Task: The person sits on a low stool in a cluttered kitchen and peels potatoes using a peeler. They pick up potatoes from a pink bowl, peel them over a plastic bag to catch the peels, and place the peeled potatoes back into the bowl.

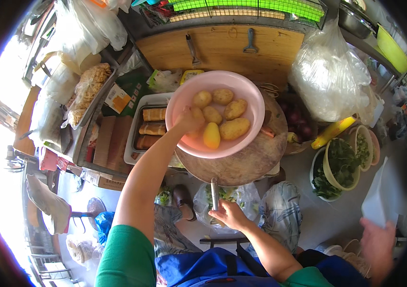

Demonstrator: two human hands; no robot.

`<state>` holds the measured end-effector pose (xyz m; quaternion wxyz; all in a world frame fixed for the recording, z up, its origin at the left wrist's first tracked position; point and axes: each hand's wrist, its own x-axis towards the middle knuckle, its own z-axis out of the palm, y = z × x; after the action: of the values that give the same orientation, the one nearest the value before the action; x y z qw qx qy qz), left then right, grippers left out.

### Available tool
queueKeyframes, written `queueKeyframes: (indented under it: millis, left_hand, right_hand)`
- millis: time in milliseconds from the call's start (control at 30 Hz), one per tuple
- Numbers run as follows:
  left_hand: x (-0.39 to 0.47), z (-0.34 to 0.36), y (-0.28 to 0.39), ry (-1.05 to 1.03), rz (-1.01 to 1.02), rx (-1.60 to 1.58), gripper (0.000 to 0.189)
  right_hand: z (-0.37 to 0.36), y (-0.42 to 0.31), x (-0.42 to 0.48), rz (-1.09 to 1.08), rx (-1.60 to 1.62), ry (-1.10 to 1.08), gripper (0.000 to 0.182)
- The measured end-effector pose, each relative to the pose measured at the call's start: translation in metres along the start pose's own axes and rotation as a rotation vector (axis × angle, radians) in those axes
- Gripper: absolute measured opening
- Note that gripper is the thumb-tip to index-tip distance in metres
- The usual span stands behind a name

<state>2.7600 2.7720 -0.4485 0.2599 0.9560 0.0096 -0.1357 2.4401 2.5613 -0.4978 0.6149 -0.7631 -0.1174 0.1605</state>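
Note:
A pink plastic basin (257, 118) stands on a round wooden chopping block (232, 172). Inside it are several unpeeled potatoes (235, 129) and a smooth yellow peeled potato (211, 135). My left hand (190, 121) reaches down into the basin's left side, among the potatoes. Its fingertips are partly hidden, so whether it grips a potato is unclear. In front of the block, my right hand (230, 216) is closed around a slim metal-handled tool (215, 195). The handle points away from me; the tool's other end is hidden by the hand.
Below the block, a clear plastic bag (248, 195) holds green scraps. A tray of brown rolls (153, 129) lies left, with red onions (296, 120) right. Leafy greens (341, 165) fill a bowl on the right. Another person's hand (378, 244) holds a pale container (381, 197).

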Motion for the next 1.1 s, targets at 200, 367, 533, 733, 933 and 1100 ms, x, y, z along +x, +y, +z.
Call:
queueKeyframes:
  millis: [200,367,533,733,933,1100]
  left_hand:
    - [-0.126,-0.022,0.014,-0.071,0.125,-1.384,0.046]
    - [-0.25,0.026,-0.029,-0.107,-0.094,-1.796,0.054]
    - [-0.32,0.098,-0.064,-0.074,-0.269,-2.118,0.051]
    - [-0.33,0.121,-0.084,-0.045,-0.323,-2.13,0.043]
    - [-0.334,0.105,-0.102,-0.289,0.056,-2.014,0.056]
    - [-0.323,0.11,-0.117,-0.361,0.117,-1.818,0.075]
  right_hand:
    - [-0.006,-0.003,-0.005,-0.063,-0.008,0.081,0.029]
    - [0.001,-0.018,-0.011,-0.077,0.227,0.144,0.022]
    - [0.03,-0.082,0.01,-0.229,0.266,0.251,0.029]
    - [0.102,-0.071,0.039,-0.259,0.013,0.216,0.035]
    - [0.107,-0.074,0.059,-0.096,0.159,0.382,0.025]
    - [0.075,-0.058,0.082,-0.005,0.409,0.51,0.027]
